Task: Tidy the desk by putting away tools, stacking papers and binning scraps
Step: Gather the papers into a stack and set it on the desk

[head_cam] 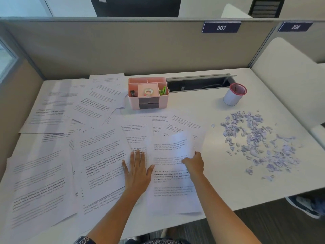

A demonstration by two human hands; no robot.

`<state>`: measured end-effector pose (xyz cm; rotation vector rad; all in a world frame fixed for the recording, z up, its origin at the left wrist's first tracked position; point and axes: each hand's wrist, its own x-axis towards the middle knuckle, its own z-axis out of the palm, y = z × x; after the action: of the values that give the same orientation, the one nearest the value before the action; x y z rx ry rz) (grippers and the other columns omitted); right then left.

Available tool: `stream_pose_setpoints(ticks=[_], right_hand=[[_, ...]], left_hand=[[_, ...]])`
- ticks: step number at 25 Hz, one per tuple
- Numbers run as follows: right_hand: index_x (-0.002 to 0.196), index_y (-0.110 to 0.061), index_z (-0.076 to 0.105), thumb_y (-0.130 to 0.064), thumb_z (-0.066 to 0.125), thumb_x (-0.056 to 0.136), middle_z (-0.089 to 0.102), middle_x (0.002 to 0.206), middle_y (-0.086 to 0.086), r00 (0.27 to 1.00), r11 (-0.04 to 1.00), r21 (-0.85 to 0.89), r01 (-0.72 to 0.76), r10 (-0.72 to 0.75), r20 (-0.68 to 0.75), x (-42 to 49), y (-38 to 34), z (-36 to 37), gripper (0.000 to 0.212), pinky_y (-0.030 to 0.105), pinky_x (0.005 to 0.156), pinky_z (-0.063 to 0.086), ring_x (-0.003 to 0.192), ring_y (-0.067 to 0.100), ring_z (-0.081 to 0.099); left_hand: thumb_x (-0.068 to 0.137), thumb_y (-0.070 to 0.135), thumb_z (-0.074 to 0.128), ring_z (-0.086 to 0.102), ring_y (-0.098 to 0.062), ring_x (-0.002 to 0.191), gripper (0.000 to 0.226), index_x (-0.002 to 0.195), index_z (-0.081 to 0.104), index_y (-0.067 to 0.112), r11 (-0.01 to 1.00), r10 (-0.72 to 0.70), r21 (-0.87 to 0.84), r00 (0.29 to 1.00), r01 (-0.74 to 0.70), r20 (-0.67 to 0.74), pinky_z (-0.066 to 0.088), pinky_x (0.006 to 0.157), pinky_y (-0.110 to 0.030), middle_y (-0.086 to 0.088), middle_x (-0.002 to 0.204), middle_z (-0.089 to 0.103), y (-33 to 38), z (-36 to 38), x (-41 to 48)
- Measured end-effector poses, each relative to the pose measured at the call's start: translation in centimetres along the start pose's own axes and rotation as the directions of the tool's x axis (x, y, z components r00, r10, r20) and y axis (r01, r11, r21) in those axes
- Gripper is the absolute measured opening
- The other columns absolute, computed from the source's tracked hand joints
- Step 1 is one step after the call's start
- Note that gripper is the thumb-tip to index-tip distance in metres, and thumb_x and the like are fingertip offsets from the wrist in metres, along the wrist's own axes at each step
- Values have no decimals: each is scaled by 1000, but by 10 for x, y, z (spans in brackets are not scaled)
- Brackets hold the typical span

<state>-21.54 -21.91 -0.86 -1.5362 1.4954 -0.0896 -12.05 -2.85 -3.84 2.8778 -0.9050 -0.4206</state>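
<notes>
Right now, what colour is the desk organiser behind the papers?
Pale pink organiser, with grey drawers in front; the head view shows it best.

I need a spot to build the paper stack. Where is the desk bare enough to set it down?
Bare desk lies between the pink organizer and the white cup, before the cable slot, and along the near right edge below the purple scraps. The left half is crowded with loose papers; the scraps cover the right middle.

Beige partition, blue plate reading 307, open cable slot, dark shoe on grey carpet
</notes>
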Motion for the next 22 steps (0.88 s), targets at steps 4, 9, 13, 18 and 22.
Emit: stream_pose_setpoints(ticks=[4, 9, 13, 18, 22], right_hand=[[134, -6, 41, -3, 70, 79, 57, 125, 14, 996, 971, 240, -19, 39, -76, 14, -15, -21, 61, 36, 88, 50, 106, 30, 57], [141, -2, 35, 2, 67, 82, 50, 136, 16, 978, 921, 381, -79, 146, -149, 43, -31, -37, 67, 32, 84, 44, 118, 34, 54], [132, -2, 43, -5, 67, 79, 45, 136, 20, 963, 956, 231, -180, 219, -157, 59, -41, -33, 58, 35, 79, 43, 121, 37, 45], [134, -8, 35, -22, 69, 83, 29, 139, 18, 956, 963, -43, -264, 256, -146, 54, -56, -22, 62, 41, 96, 39, 128, 35, 29], [139, -13, 30, -17, 66, 83, 30, 137, 16, 970, 978, -12, -209, 206, -131, 52, -60, -5, 66, 48, 93, 47, 124, 37, 33]], left_hand=[[69, 71, -31, -13, -21, 149, 107, 154, -1, 13, 999, 34, -5, 999, -34, 4, -14, 114, -50, -2, 162, -10, 1, -10, 13], [100, 53, 18, -13, -24, 149, 68, 154, 5, 13, 994, 94, 48, 992, -98, 83, -6, 119, -51, -5, 162, -11, 11, -26, 36], [102, 46, 22, -13, -23, 149, 64, 154, 1, 16, 985, 163, 36, 981, -167, 103, -5, 118, -50, -4, 162, -12, 21, -31, 59], [102, 45, 23, -9, -23, 149, 63, 155, 1, 18, 981, 195, 0, 971, -196, 136, 0, 120, -48, -2, 162, -10, 23, -30, 81], [102, 42, 29, 5, -23, 150, 58, 154, 16, 18, 980, 198, -52, 978, -195, 72, 10, 119, -47, -3, 163, 4, 19, -26, 82]])
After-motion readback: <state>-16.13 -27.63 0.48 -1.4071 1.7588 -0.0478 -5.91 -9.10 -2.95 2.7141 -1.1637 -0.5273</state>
